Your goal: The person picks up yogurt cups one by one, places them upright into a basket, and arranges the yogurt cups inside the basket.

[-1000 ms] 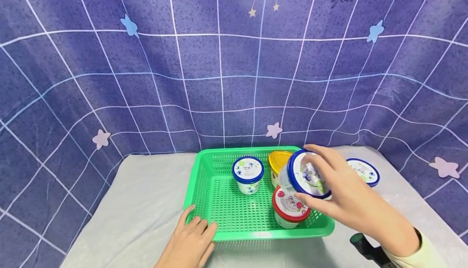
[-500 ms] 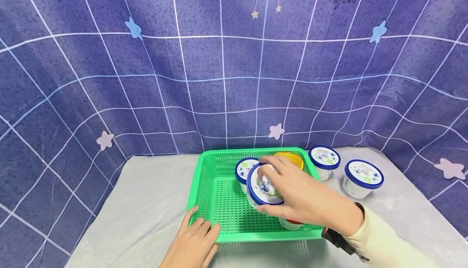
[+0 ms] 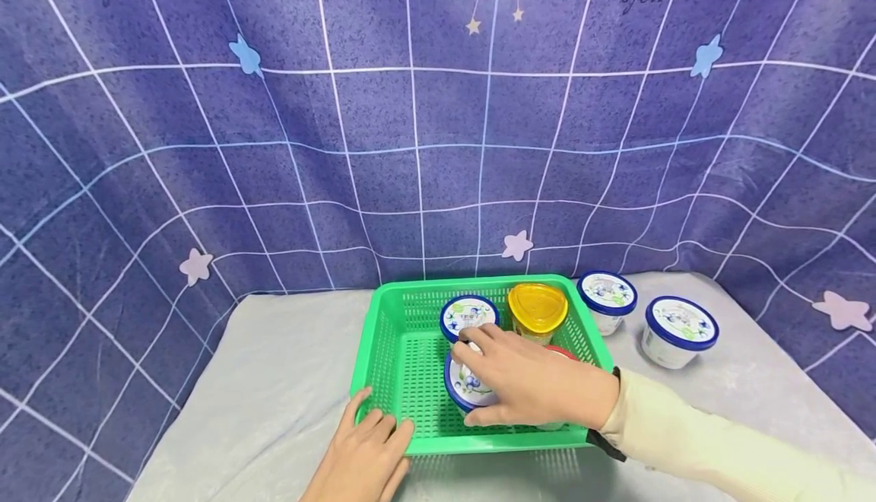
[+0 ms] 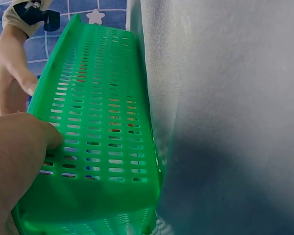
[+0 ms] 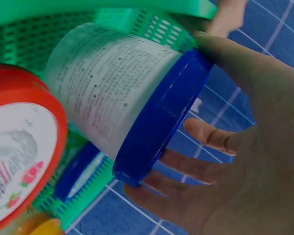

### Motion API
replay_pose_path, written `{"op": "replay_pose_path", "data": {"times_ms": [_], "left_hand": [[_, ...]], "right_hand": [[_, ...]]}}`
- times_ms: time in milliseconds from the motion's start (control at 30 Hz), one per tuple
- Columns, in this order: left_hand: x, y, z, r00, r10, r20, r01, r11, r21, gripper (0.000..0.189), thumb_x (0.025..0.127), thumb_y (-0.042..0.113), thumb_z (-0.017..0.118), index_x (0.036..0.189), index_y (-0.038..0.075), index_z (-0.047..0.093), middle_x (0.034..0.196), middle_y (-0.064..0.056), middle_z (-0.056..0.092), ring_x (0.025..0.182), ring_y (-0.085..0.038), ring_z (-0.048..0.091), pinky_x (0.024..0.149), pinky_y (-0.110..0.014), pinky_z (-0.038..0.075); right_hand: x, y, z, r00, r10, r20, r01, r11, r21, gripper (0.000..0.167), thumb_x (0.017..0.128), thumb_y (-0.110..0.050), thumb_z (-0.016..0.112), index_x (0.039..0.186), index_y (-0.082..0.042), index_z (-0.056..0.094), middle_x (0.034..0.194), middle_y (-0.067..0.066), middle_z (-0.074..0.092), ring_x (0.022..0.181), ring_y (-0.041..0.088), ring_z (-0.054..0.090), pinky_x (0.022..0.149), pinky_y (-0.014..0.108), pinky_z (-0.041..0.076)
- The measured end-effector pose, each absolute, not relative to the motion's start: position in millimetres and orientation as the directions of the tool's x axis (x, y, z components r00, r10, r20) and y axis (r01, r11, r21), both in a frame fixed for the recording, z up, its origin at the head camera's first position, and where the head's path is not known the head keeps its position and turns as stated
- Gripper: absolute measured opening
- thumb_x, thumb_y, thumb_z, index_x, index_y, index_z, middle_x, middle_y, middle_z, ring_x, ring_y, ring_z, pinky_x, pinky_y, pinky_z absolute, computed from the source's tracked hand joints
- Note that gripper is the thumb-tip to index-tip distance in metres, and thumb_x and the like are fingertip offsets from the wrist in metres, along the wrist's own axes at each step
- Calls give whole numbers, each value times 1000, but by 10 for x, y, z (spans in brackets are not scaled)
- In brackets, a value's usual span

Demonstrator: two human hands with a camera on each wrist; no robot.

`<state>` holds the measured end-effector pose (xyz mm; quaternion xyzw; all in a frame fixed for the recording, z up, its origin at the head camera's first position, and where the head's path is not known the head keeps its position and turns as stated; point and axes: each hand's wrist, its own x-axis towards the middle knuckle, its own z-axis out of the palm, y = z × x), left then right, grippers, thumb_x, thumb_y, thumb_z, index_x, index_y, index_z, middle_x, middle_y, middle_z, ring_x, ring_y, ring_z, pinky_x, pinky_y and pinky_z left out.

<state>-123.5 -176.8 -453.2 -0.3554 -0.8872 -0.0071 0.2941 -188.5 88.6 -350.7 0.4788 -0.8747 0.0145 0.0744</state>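
In the head view my right hand (image 3: 530, 380) grips a blue-lidded plastic tub (image 3: 464, 382) by its lid, inside the green basket (image 3: 493, 443). The right wrist view shows this tub's printed side, with thumb and fingers around the lid's edge. My left hand (image 3: 363, 452) holds the basket's front left corner, its thumb against the outer wall in the left wrist view. Behind the held tub stands another blue-lidded tub (image 3: 468, 313). To its right is a yellow-lidded tub (image 3: 537, 308). A red-lidded tub (image 5: 19, 152) is mostly hidden under my right hand in the head view.
Two more blue-lidded tubs, a nearer one (image 3: 679, 331) and a farther one (image 3: 607, 295), stand on the light grey cloth (image 3: 274, 365) right of the basket. A purple-blue gridded curtain (image 3: 438, 144) hangs close behind the basket.
My right hand has carried the blue-lidded tub leftward and down into the basket, from above the red-lidded tub to its left side. My left hand has stayed on the basket's corner.
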Motion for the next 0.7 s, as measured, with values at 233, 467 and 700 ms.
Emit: {"op": "replay_pose_path", "data": {"times_ms": [233,467,700], "left_hand": [[-1229,-1771,-4533,-577,630,520,631,748,-206,16,76,25,66,85,20,54,67,7,53,68,-15,56,99,-57,42],[-1233,-1764,-4535,-584,629,514,628,751,-204,15,77,25,66,85,20,54,67,7,53,68,-14,55,98,-57,43],[-1236,-1764,-4542,-582,628,517,629,750,-203,16,76,24,66,83,20,52,65,7,51,67,-14,54,99,-57,42]], "right_hand": [[-1884,826,-3674,-518,-850,93,-847,525,84,66,85,-60,67,126,-12,48,129,12,54,109,25,57,90,36,55],[-1911,828,-3729,-538,-842,40,-836,539,105,66,87,-59,65,128,-11,47,132,16,54,114,31,58,93,39,54],[-1876,844,-3739,-546,-837,46,-820,545,178,66,92,-67,48,124,-9,55,124,12,58,102,26,60,82,37,57]]}}
